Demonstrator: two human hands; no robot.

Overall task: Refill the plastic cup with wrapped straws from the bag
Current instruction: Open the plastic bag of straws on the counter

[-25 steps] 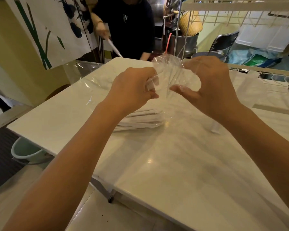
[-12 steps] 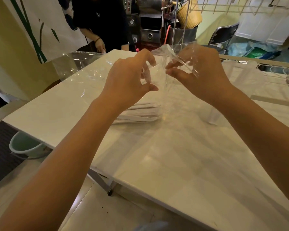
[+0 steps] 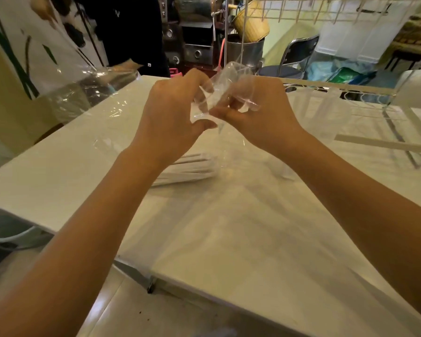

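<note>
Both hands are raised over the white table (image 3: 241, 239), pinching the bunched top of a clear plastic bag (image 3: 225, 93). My left hand (image 3: 170, 117) grips the bag's left side with thumb and fingers. My right hand (image 3: 258, 113) grips its right side, close against the left. The bag hangs down to the table, where a bundle of white wrapped straws (image 3: 187, 169) lies in its lower end, partly hidden behind my left wrist. A faint clear plastic cup (image 3: 286, 169) seems to stand just right of the bag, behind my right forearm.
A second clear bag (image 3: 83, 93) lies at the table's far left corner. A white wire rack (image 3: 387, 132) stands on the right. A person in dark clothes (image 3: 129, 32) stands beyond the table. A bucket (image 3: 7, 229) sits on the floor at left.
My hands have drawn closer together, gathering the bag's top into a tighter bunch between them. The view has tipped slightly; the person behind has shifted left.
</note>
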